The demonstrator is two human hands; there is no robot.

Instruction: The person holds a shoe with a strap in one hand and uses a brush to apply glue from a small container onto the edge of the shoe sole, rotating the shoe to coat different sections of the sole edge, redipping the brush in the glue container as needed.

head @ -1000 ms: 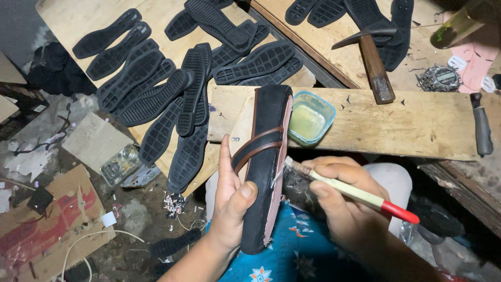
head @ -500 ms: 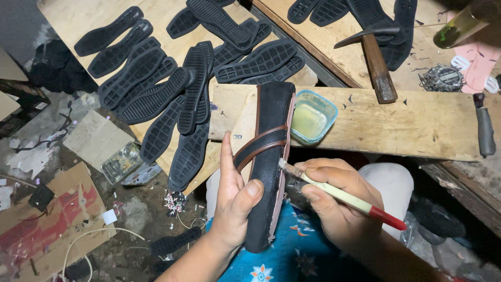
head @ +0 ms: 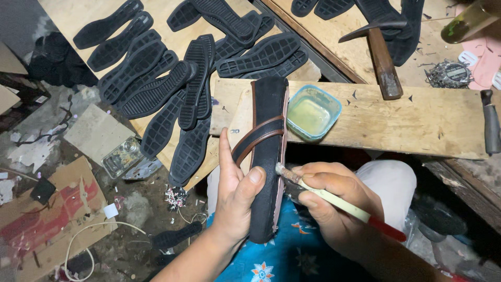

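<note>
Both hands work over the lap: the left hand (head: 235, 190) grips a black sandal (head: 267, 156), long axis pointing away, far end on the wooden plank (head: 396, 122), while the right hand (head: 334, 209) grasps a brush (head: 334, 201) touching its edge, near 1 square tub (head: 313, 112) of yellowish glue.

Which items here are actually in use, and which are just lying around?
In use: left hand gripping sandal; right hand holding brush at its edge; open glue tub close by.
Idle: loose soles, hammer, knife, plank.
</note>
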